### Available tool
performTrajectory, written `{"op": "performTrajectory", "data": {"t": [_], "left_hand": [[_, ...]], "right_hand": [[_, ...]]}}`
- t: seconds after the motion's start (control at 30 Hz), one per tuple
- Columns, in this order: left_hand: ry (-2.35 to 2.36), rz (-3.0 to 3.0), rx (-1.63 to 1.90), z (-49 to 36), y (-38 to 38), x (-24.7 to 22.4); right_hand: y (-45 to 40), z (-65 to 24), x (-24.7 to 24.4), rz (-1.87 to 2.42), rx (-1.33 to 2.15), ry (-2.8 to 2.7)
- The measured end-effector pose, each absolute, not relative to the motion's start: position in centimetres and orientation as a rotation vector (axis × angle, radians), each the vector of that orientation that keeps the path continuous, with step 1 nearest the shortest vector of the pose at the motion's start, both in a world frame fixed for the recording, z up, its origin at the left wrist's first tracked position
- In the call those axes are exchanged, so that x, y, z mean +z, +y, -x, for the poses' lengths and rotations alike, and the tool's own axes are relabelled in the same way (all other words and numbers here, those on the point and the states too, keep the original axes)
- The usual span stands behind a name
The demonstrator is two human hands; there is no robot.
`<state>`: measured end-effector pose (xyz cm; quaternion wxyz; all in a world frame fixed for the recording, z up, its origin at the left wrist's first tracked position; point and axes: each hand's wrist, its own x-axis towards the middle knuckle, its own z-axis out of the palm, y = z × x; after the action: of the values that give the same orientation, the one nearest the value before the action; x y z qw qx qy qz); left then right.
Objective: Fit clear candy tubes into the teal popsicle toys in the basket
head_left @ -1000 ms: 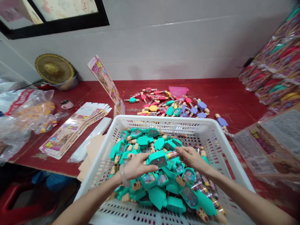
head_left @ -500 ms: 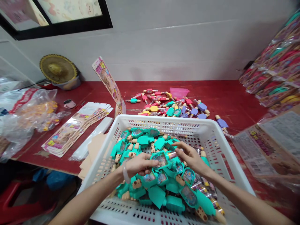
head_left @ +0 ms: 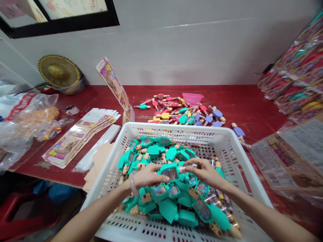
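My left hand point(head_left: 148, 175) is closed round a teal popsicle-shaped toy point(head_left: 170, 173) with a clear window on its face, thumb along the near edge. At the toy's right end, my right hand point(head_left: 205, 172) pinches a slim clear tube point(head_left: 188, 168) with small coloured pieces inside. The tube meets the toy's end; whether it is seated in it I cannot tell. Both hands are above a white plastic basket point(head_left: 181, 127), over a heap of similar teal toys point(head_left: 168, 210), some with spotted tan bear-like ends. More filled tubes point(head_left: 223, 206) lie at the basket's right side.
Behind the basket, small red, yellow, teal and purple toys point(head_left: 165, 116) lie on the red table point(head_left: 106, 95) near a pink tray point(head_left: 192, 98). Printed cards point(head_left: 68, 143) and plastic bags point(head_left: 27, 117) are on the left. Packaged toys point(head_left: 297, 74) are stacked at right.
My right fingers have closed in on the tube at the toy's end. The toy has tipped slightly in my left hand, and the view has shifted a little.
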<state>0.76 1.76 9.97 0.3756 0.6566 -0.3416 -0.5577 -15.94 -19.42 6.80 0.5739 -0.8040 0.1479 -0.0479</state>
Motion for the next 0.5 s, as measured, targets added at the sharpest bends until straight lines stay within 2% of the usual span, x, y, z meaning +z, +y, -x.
{"op": "performTrajectory", "data": {"t": [0.17,0.37,0.43,0.5], "left_hand": [[-1.185,-1.796,-1.123,-0.6,1.9,9.6],[-1.703,-2.187,-0.324,-0.7,2.3,7.7],[-1.681,-2.209,-0.378,-1.2,2.3,7.8],[-1.564,-2.108,-0.678,-1.8,2.2,8.2]], "right_hand": [[-19.5,15.5,6.9,1.833,-0.091,0.333],[-19.6,15.2,6.6,1.701,-0.025,0.404],[-19.6,15.3,6.8,1.674,-0.015,0.397],[-19.7,15.4,7.2,1.688,-0.05,0.373]]}}
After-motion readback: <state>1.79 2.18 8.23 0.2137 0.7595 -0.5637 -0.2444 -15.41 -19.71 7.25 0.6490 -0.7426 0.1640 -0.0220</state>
